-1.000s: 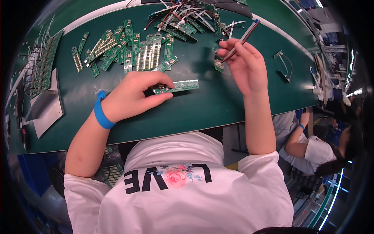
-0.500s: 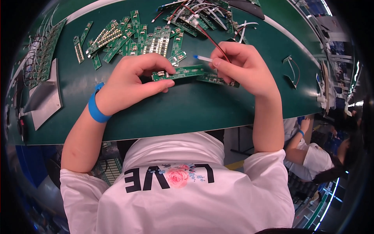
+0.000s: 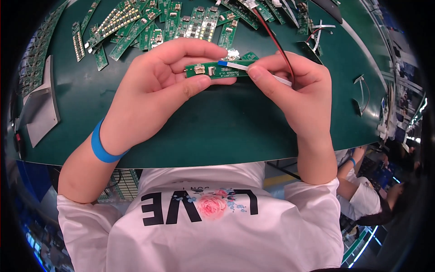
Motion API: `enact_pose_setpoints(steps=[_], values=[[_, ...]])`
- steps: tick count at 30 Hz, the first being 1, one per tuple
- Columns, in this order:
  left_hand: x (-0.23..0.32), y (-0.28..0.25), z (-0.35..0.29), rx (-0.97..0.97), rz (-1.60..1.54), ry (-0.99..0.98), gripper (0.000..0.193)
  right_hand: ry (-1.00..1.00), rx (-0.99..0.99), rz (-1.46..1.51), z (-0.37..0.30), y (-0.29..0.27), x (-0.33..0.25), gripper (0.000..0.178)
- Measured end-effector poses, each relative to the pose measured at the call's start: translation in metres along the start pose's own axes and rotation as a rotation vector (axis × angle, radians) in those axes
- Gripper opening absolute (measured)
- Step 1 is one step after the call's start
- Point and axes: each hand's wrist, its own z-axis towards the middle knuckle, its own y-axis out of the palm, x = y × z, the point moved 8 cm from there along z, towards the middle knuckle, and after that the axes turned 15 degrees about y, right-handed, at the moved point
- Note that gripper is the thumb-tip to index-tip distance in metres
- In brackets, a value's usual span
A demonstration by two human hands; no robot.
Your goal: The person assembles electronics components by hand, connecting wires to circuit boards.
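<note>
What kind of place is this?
Probably an electronics assembly shop: loose circuit boards on a green bench, a board in the left hand, a ribbon cable in the right hand, another person nearby.

1. Seeing a green tabletop (image 3: 235, 136) spreading across the middle, with a front edge bowed by the lens.
2. Noticing a bent grey metal plate (image 3: 41, 111) resting at the far left — pale and angular.
3. Spotting a small black-and-red object (image 3: 18, 138) lying beside that plate, too small for making out clearly.
4. Finding a dark flat piece (image 3: 328, 9) showing at the upper right, cut off by the top edge.
5. Catching a seated co-worker (image 3: 369, 199) at the right, wearing a white top and a blue wristband (image 3: 353, 161).
6. Glimpsing a yellow floor stripe (image 3: 278, 180) running below the table — and a bright light strip (image 3: 362, 247) glowing at lower right.
</note>
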Motion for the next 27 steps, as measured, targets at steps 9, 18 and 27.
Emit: enact_pose_setpoints(steps=[9,18,27], values=[[-0.012,-0.002,-0.004,0.043,-0.194,-0.225,0.029,-0.275,-0.012,-0.121,-0.005,0.003,-0.008,0.009],[-0.018,-0.003,-0.011,0.094,-0.199,-0.365,0.031,-0.395,0.026,-0.159,-0.015,0.012,-0.023,0.009],[-0.018,-0.002,-0.011,0.090,-0.204,-0.343,0.031,-0.309,0.041,-0.147,-0.012,0.012,-0.017,0.006]])
